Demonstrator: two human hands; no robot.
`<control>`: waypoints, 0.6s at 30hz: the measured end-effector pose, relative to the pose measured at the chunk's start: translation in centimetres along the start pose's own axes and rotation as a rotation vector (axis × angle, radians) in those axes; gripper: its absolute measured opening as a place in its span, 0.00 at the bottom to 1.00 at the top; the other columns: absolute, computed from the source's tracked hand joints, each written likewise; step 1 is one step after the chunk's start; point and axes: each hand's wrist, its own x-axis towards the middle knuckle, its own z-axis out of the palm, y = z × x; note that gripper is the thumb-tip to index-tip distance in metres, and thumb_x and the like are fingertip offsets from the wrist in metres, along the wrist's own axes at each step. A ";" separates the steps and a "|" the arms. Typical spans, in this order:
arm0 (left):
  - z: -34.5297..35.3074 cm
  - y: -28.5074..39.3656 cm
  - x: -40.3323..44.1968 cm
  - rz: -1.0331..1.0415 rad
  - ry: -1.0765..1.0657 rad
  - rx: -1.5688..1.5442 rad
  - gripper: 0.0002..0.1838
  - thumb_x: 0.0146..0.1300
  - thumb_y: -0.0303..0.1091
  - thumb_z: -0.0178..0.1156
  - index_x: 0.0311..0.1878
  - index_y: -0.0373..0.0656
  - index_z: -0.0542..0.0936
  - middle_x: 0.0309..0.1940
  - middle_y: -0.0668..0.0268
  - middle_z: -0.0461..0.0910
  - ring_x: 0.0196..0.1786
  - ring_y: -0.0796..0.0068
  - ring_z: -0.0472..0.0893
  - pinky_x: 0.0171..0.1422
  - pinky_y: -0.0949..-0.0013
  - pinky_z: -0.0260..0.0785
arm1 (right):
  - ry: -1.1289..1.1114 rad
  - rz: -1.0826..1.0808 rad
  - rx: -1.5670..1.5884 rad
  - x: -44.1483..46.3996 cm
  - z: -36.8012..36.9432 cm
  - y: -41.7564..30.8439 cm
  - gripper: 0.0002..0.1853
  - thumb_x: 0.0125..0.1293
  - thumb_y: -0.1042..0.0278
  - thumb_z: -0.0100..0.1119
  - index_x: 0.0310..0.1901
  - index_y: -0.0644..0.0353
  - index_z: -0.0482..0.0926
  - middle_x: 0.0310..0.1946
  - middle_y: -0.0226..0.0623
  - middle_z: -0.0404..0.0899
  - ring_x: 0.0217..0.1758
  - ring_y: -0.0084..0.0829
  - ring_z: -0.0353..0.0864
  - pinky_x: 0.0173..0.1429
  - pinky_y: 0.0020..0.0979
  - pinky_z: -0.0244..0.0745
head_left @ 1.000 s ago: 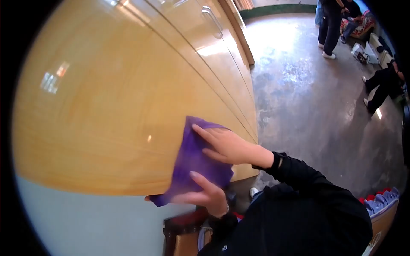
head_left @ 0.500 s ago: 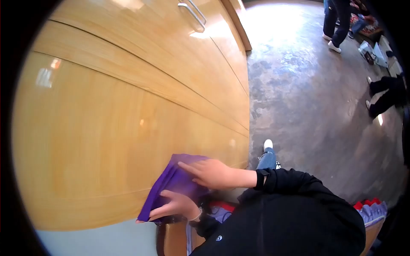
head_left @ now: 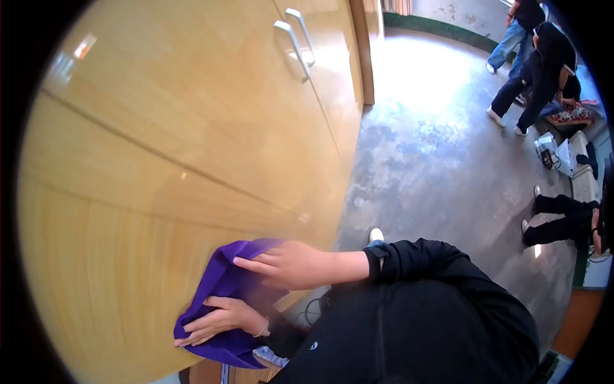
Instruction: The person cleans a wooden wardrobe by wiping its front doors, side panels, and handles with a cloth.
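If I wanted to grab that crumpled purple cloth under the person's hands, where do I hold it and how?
I'd pinch the cloth at its lower flap, coming from the bottom of the picture. That part spreads below the left hand with no fingers over it. Higher up, the right hand is in the way.

Purple cloth point(head_left: 220, 280) partly hidden, cabinet point(head_left: 192, 121) cut off

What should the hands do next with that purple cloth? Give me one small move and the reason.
Probably smooth the purple cloth with the left hand while the right hand steadies it: both hands rest on it with fingers extended, and it looks creased between them, beside the wooden cabinet.
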 end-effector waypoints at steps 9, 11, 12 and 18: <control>-9.1 5.7 1.9 0.047 0.108 -0.181 0.33 0.69 0.40 0.39 0.71 0.41 0.38 0.70 0.40 0.34 0.72 0.39 0.40 0.70 0.43 0.33 | 0.213 0.035 -0.046 -6.3 -8.3 -4.1 0.37 0.58 0.61 0.58 0.67 0.61 0.53 0.32 0.41 0.75 0.37 0.41 0.76 0.41 0.38 0.71; -11.5 7.6 3.7 0.063 0.138 -0.219 0.32 0.70 0.39 0.38 0.71 0.39 0.40 0.69 0.39 0.35 0.71 0.39 0.41 0.71 0.45 0.35 | 0.273 0.019 -0.046 -7.5 -11.4 -4.2 0.37 0.58 0.61 0.58 0.67 0.62 0.53 0.34 0.43 0.75 0.39 0.42 0.76 0.43 0.39 0.70; -13.0 8.9 4.3 0.084 0.130 -0.304 0.31 0.70 0.39 0.38 0.70 0.35 0.42 0.69 0.37 0.37 0.71 0.38 0.43 0.71 0.46 0.36 | 0.319 0.022 -0.044 -8.4 -13.5 -4.7 0.37 0.58 0.60 0.58 0.66 0.62 0.54 0.36 0.44 0.75 0.42 0.43 0.75 0.45 0.40 0.70; -13.7 18.8 5.5 0.257 0.038 -0.255 0.29 0.66 0.34 0.46 0.64 0.26 0.53 0.66 0.35 0.46 0.68 0.36 0.49 0.70 0.43 0.41 | 0.395 0.142 0.058 -10.6 -25.4 0.9 0.37 0.62 0.56 0.52 0.67 0.64 0.51 0.48 0.52 0.71 0.51 0.48 0.71 0.56 0.39 0.65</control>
